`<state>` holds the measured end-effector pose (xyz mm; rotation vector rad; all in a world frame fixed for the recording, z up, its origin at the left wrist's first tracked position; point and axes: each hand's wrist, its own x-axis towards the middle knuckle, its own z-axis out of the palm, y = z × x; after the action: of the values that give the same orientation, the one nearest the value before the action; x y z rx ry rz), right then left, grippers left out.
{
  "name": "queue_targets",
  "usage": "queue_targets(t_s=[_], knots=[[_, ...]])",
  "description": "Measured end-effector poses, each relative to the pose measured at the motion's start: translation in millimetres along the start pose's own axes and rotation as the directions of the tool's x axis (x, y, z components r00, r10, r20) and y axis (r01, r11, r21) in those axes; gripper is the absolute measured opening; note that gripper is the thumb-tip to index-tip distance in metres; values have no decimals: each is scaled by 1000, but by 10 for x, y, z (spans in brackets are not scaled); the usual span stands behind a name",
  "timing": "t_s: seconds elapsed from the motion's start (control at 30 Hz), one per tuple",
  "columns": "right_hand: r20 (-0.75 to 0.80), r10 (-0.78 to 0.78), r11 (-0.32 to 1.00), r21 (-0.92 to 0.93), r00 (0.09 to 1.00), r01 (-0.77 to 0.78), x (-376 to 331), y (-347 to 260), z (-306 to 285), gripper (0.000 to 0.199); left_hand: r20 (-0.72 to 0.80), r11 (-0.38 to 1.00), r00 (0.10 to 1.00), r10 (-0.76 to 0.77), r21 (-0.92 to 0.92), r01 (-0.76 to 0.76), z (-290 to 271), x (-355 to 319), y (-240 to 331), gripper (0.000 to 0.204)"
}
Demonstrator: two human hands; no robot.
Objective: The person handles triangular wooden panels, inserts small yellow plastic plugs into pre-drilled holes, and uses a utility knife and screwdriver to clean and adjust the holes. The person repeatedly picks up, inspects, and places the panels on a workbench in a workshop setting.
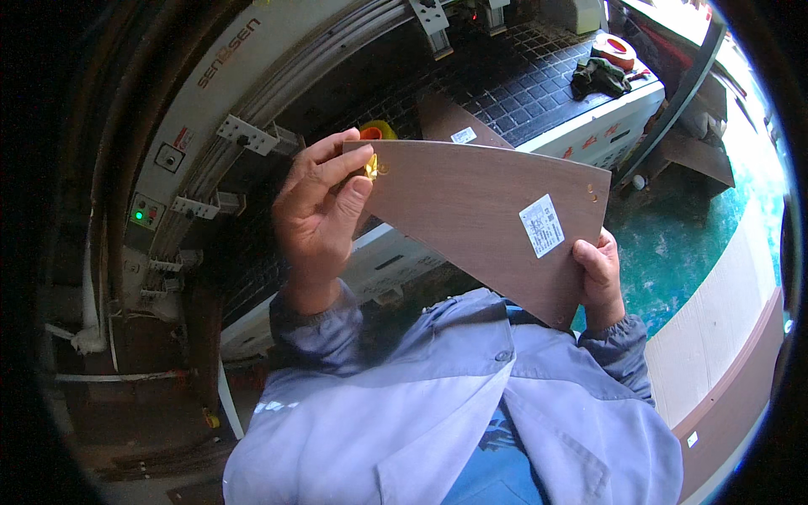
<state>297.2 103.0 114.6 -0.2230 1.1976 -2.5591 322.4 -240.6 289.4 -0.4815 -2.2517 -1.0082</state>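
A brown wood-grain panel (471, 210) is held up in front of me, wider at the left and tilted, with a white printed label (542, 225) on its face. My right hand (600, 273) grips its lower right edge, thumb on the front and the other fingers hidden behind. At the upper left corner my left hand (324, 198) pinches a crumpled, shiny yellow piece of tape (371, 167) between thumb and forefinger, against the panel's face. Small holes (592, 194) show near the right edge.
Behind the panel, a machine with a black gridded bed (522, 80) bears another brown board (454, 118), a yellow ring-shaped roll (379, 129), an orange-and-white roll (614, 50) and a dark glove (599, 77). Metal rails (269, 93) run at left. Large boards (715, 337) stand at right.
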Motion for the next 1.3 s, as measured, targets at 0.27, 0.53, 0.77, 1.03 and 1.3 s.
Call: queue_targets(t_s=[0.27, 0.53, 0.77, 1.03, 1.3], knots=[[12, -3, 999, -53, 1000, 3, -71, 12, -24, 45, 106, 977, 985, -133, 182, 112, -79, 83, 196, 9], [-18, -4, 998, -68, 1000, 2, -126, -29, 10, 44, 193, 851, 963, 188, 458, -258, -6, 133, 77, 12], [-32, 12, 1000, 1, 999, -12, -117, -26, -14, 40, -53, 993, 997, 53, -107, -58, -24, 120, -52, 11], [-38, 11, 1000, 24, 999, -11, -101, -20, -27, 40, -75, 963, 972, 223, 173, -207, -46, 125, 65, 9], [-28, 6, 1000, 18, 1000, -5, -130, -18, -58, 44, 83, 841, 943, 322, 433, -325, 21, 190, 217, 15]])
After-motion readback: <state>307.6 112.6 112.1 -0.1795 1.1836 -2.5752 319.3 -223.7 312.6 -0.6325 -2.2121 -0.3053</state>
